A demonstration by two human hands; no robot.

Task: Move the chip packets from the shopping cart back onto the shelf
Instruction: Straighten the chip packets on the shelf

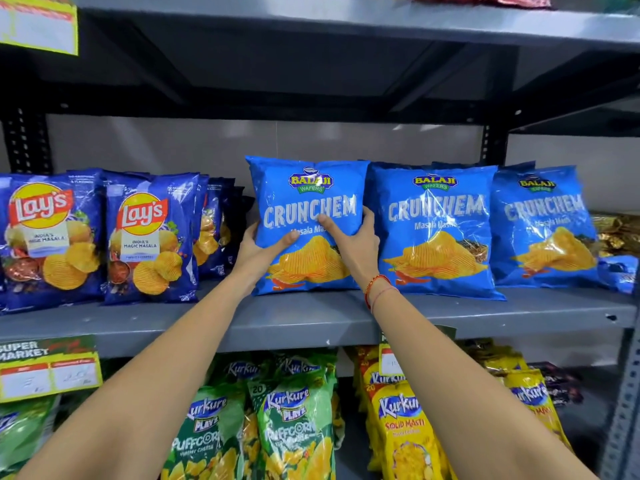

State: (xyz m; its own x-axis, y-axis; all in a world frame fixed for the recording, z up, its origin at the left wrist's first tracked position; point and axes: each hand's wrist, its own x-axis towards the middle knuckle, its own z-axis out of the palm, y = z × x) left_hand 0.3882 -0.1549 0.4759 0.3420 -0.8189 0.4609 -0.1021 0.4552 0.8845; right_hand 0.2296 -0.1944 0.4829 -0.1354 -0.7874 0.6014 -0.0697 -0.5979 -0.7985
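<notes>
Head view: you've got both hands on one blue Crunchem packet [308, 223], upright on the grey middle shelf [311, 320], its bottom edge at or on the shelf board. Your left hand [258, 249] wraps the packet's left edge, thumb across the front; your right hand [353, 239] grips the right edge, thumb on the front, fingers curled behind. Both closed on the bag, not flat. Red thread band [377, 284] on your right wrist. Just right of it, touching, stands a second Crunchem packet [436, 230], then a third Crunchem packet [543, 226] beyond that; more blue bags sit behind them. Left of the held packet there's a gap, then rows of Lay's packets [149, 237] standing upright. Lower shelf holds green Kurkure Puffcorn bags [294, 427] and yellow Kurkure Solid Masti bags [401, 427]. Price tag [48, 368] clipped on the shelf edge at left. Cart is out of frame. Upper shelf [346, 19] overhead.
</notes>
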